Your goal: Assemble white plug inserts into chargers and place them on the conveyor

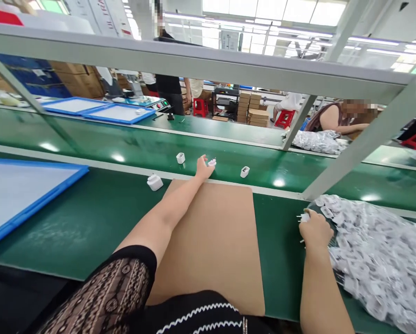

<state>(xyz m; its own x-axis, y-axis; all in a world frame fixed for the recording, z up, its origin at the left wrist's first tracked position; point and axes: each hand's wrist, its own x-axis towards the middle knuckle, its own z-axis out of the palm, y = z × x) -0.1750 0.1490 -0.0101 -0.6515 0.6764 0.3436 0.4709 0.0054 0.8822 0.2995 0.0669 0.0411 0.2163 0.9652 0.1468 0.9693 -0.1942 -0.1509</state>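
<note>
My left hand (203, 169) stretches forward over the green belt, its fingers closed around a small white charger plug (212, 162) with metal pins. On the belt, a white charger block (180, 158) sits to the left of that hand and another white charger block (245, 171) to its right. Closer to me, a white charger (155, 182) rests at the belt's edge, beside the brown cardboard sheet (214, 241). At the right, my right hand (315, 228) is closed on a white plug piece (305, 217) whose pins stick out leftward. It is beside a clear bag (385, 260) full of white plug parts.
A blue-framed white tray (30, 185) lies at the left on the green worktop (89, 218). A grey metal frame (194, 60) crosses above the belt, with a slanted post (354, 134) at the right. Beyond it are more trays (117, 112), cardboard boxes (258, 117) and several people.
</note>
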